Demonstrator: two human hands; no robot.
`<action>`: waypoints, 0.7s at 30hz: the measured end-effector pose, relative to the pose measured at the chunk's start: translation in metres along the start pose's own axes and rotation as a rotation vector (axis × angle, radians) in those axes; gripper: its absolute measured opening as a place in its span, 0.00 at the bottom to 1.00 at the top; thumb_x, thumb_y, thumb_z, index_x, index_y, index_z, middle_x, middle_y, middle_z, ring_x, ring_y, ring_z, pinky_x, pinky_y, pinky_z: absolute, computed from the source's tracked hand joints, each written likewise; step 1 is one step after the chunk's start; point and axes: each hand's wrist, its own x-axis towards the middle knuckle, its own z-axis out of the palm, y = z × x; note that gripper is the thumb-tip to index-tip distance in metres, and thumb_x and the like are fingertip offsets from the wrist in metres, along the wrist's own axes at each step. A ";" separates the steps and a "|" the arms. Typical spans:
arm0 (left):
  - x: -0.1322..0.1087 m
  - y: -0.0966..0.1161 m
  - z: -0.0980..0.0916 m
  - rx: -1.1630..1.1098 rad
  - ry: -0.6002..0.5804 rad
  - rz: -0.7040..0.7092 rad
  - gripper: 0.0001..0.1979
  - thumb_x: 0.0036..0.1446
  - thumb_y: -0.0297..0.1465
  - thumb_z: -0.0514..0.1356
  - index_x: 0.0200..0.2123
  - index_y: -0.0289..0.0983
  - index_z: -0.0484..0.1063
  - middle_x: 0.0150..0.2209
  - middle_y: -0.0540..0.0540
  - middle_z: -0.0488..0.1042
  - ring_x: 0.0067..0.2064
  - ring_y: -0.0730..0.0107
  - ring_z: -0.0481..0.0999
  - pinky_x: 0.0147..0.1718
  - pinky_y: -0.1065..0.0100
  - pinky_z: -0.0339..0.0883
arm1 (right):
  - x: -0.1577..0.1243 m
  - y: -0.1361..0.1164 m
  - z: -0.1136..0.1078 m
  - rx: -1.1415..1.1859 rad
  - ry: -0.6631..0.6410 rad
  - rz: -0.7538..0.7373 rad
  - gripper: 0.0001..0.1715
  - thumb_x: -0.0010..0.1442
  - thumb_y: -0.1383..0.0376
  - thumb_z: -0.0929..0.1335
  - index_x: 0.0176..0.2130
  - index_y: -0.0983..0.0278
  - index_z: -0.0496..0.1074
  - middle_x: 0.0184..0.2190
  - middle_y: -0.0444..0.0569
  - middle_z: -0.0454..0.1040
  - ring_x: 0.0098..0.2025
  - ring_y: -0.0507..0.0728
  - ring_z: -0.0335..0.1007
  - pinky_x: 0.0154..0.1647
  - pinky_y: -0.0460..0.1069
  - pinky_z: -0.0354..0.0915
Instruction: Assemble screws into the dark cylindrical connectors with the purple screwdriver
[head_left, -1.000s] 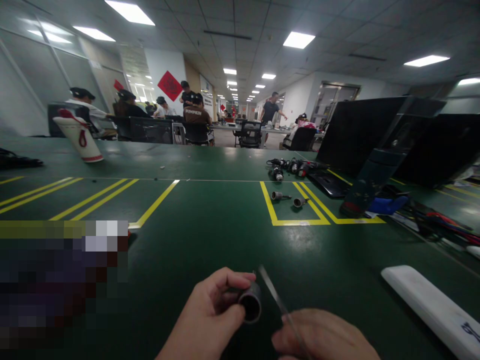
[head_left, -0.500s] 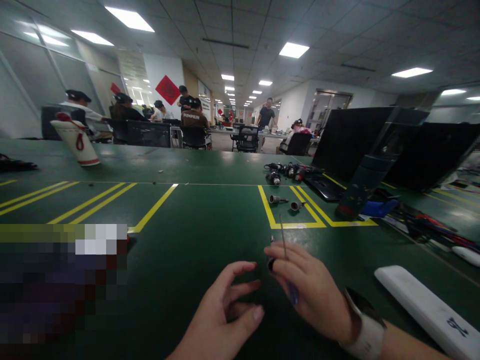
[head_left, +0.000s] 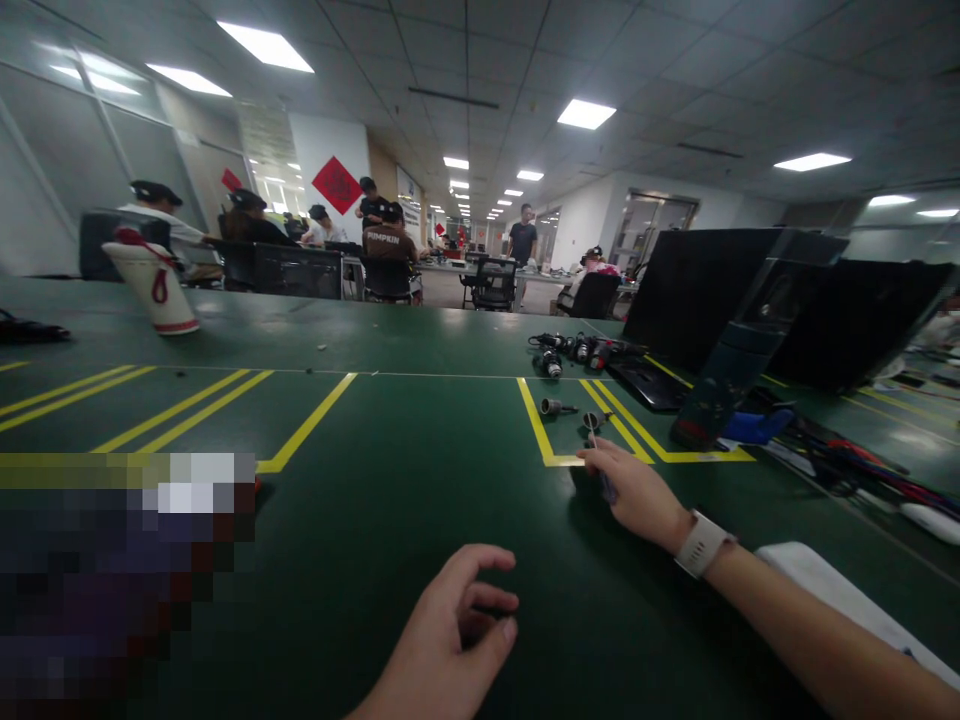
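Observation:
My right hand [head_left: 637, 490] reaches out over the near edge of a yellow-taped box [head_left: 559, 461] on the green table. It is closed on a screwdriver [head_left: 608, 487] with a purple handle, its thin shaft pointing up past the fingers. Whether anything else is in those fingers is hidden. Just beyond lie two grey metal cup-shaped pieces with stems, a left one [head_left: 552, 407] and a right one [head_left: 595, 420], the right one close to the fingertips. My left hand [head_left: 457, 630] hovers low over the table, fingers curved and apart, holding nothing.
Dark metal parts [head_left: 553, 364] lie behind the taped box. To the right are a dark bottle [head_left: 724, 385], a black monitor [head_left: 694, 290], cables [head_left: 840, 450] and a white block [head_left: 840, 600]. A white cup [head_left: 160, 290] stands far left. Several people sit beyond the table.
My right hand has moved forward and right with the screwdriver, away from my left hand to the taped box. A metal cup-shaped piece seen in its fingers earlier is now hidden. My left hand has barely moved.

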 end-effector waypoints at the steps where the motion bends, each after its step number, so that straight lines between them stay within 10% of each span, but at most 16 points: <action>1: 0.001 0.000 0.000 0.005 -0.002 0.000 0.18 0.49 0.26 0.57 0.46 0.38 0.64 0.38 0.45 0.75 0.39 0.64 0.75 0.37 0.65 0.66 | 0.004 0.003 -0.004 -0.014 0.009 0.023 0.20 0.47 0.81 0.64 0.38 0.62 0.69 0.51 0.52 0.69 0.60 0.63 0.56 0.56 0.59 0.59; 11: 0.001 0.002 -0.001 0.034 0.007 0.036 0.17 0.48 0.25 0.56 0.44 0.37 0.65 0.36 0.44 0.75 0.40 0.63 0.75 0.38 0.64 0.66 | 0.092 0.049 -0.015 -0.154 -0.185 0.250 0.15 0.62 0.63 0.64 0.48 0.65 0.66 0.47 0.51 0.69 0.43 0.57 0.70 0.41 0.56 0.68; 21: 0.002 -0.003 -0.002 0.064 -0.007 0.092 0.15 0.47 0.21 0.55 0.41 0.36 0.67 0.38 0.44 0.72 0.41 0.64 0.75 0.38 0.66 0.68 | 0.102 0.046 -0.022 -0.152 -0.298 0.196 0.14 0.62 0.63 0.64 0.48 0.65 0.67 0.47 0.51 0.69 0.43 0.57 0.70 0.42 0.56 0.68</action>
